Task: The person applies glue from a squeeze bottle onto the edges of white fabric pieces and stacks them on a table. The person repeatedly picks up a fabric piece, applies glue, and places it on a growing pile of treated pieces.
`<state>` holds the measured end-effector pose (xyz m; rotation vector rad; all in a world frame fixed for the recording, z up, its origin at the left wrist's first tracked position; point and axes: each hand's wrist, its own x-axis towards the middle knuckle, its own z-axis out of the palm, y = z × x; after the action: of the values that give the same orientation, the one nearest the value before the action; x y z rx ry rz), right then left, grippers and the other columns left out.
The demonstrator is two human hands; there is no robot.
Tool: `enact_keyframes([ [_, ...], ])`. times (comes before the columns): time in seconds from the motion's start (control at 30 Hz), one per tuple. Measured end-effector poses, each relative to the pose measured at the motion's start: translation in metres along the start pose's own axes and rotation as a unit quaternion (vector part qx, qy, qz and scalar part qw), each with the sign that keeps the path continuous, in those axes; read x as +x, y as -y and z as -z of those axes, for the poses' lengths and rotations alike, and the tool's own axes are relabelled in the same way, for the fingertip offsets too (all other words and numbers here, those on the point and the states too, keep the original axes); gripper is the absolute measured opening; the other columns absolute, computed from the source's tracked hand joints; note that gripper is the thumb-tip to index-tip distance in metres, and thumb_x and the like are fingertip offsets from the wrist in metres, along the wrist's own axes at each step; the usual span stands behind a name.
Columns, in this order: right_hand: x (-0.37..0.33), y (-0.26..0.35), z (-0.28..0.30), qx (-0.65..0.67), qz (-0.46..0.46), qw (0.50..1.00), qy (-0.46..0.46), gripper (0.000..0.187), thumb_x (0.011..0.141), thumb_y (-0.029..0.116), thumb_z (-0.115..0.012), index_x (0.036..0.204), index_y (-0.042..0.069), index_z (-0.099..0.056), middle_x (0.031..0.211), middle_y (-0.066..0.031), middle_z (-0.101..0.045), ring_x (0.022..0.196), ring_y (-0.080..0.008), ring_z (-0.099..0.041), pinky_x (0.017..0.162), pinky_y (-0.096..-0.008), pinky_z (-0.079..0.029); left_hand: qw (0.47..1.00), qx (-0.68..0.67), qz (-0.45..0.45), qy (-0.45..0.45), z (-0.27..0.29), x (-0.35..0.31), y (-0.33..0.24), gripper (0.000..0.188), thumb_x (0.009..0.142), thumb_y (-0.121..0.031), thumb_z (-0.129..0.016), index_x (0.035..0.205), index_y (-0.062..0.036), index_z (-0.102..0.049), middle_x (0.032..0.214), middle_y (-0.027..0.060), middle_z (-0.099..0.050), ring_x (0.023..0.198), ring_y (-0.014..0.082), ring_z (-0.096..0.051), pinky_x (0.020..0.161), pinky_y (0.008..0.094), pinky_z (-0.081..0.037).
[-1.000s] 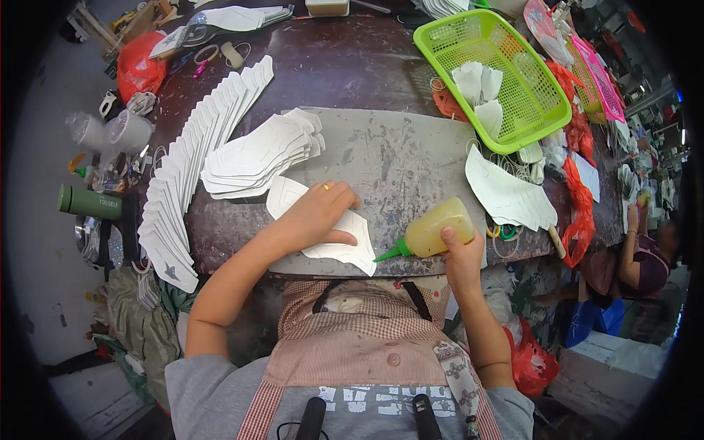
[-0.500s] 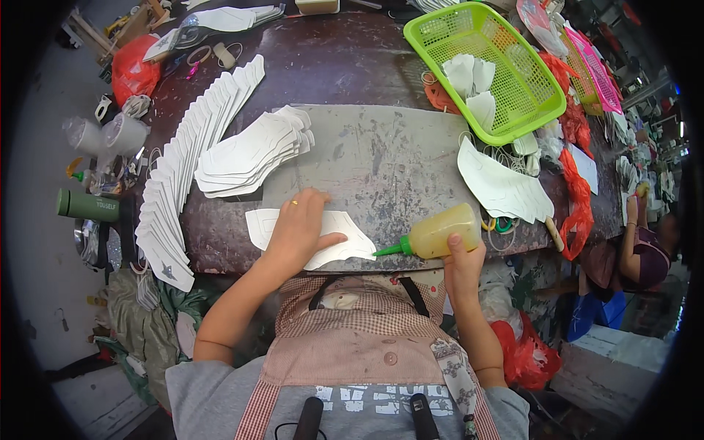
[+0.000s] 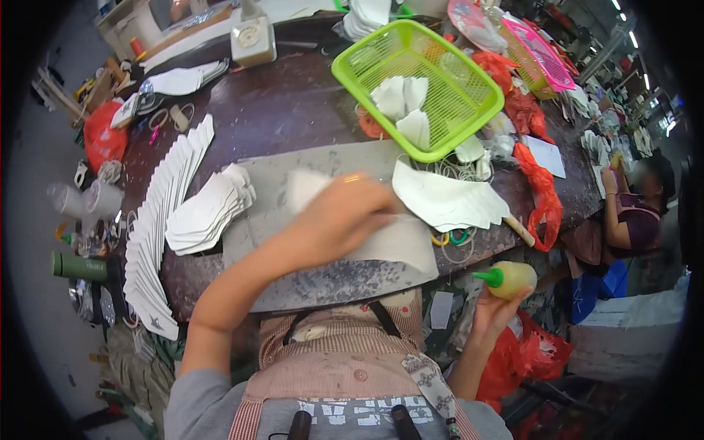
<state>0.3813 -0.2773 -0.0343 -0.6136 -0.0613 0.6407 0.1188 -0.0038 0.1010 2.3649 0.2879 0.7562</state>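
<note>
Item one: my left hand (image 3: 345, 220), raised over the grey work mat (image 3: 323, 282) and blurred, fingers closed on a white cut piece (image 3: 389, 242) that trails from under the palm toward the near right corner of the mat; a second white shape (image 3: 304, 187) shows just beyond the knuckles, and I cannot tell whether it is the same piece. Item two: my right hand (image 3: 495, 312), held off the table's near edge at my right side, wrapped around a yellow squeeze bottle (image 3: 510, 279) with a green nozzle pointing left. Item three: a loose stack of white pieces (image 3: 209, 213) lying on the left end of the mat. Item four: a long fanned row of white pieces (image 3: 158, 235) curving along the left of the dark table (image 3: 286, 110). Item five: another white stack (image 3: 447, 198) at the right end of the mat, with rubber bands beside it. Item six: a green mesh basket (image 3: 367, 70) farther back, holding a few white pieces. Item seven: a pink basket (image 3: 546, 55) behind that. Item eight: another person (image 3: 634, 213) seated at the far right.
</note>
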Motion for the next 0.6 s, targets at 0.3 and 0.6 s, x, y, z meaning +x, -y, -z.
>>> enact_keyframes([
  [0.3, -0.024, 0.034, 0.039, 0.029, 0.024, 0.996, -0.083, 0.057, 0.091, 0.04, -0.067, 0.136, 0.008, -0.05, 0.133, -0.0127, -0.058, 0.117, -0.0293, -0.06, 0.093, -0.0477, -0.057, 0.996, 0.045, 0.039, 0.067, -0.161, 0.108, 0.09, 0.014, 0.087, -0.012, -0.066, 0.097, -0.0036, -0.062, 0.089, 0.0146, -0.066, 0.094, 0.0347, -0.061, 0.082, 0.0456, -0.047],
  [0.6, -0.018, 0.009, 0.015, 0.01, -0.002, 0.997, -0.071, 0.058, 0.09, 0.043, -0.068, 0.133, 0.009, -0.051, 0.125, -0.0134, -0.062, 0.109, -0.0297, -0.065, 0.086, -0.0444, -0.061, 0.977, 0.121, -0.143, -0.101, -0.145, 0.078, 0.088, 0.032, 0.083, -0.018, -0.068, 0.109, -0.0005, -0.061, 0.111, 0.0162, -0.062, 0.107, 0.0321, -0.059, 0.092, 0.0416, -0.048],
])
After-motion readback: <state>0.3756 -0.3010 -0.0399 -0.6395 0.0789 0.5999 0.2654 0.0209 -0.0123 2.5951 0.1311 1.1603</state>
